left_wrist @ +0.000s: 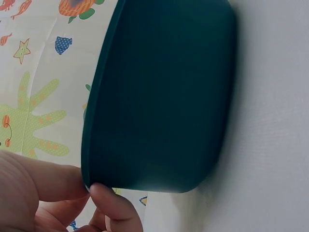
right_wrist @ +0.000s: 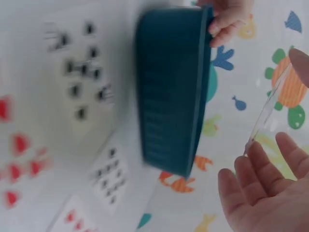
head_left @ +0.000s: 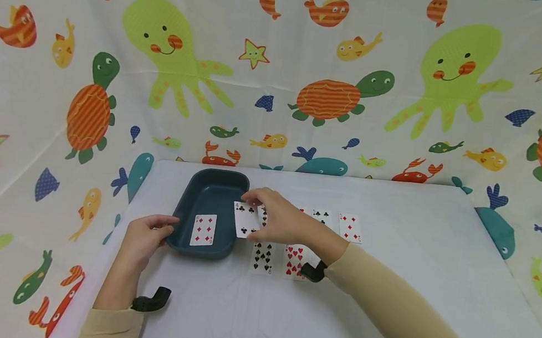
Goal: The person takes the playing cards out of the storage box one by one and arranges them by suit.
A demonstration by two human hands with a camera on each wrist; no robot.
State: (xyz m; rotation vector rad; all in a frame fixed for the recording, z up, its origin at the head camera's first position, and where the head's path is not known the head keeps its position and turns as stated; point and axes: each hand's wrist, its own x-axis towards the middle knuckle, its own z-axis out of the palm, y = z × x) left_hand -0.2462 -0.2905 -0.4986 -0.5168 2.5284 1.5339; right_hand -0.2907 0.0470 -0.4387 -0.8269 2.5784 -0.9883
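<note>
My left hand [head_left: 142, 238] pinches the near left rim of a dark teal plastic tray [head_left: 191, 189]; the left wrist view shows thumb and forefinger at the rim's corner. Inside the tray lies a playing card with red diamonds [head_left: 203, 230]. My right hand [head_left: 285, 218] holds a clubs playing card [head_left: 246, 221] by its edges, between thumb and fingertips, at the tray's right rim. In the right wrist view this card [right_wrist: 268, 108] appears edge-on, raised above the table. Another black-suited card [head_left: 263, 216] shows partly behind it.
Right of the tray, a spades card [head_left: 262, 258] and a hearts card [head_left: 293, 261] lie face up in a near row. A clubs card [head_left: 322, 216] and a diamonds card [head_left: 350, 227] lie farther back; my right forearm hides part of the layout. A sea-animal curtain [head_left: 275, 136] borders the white table.
</note>
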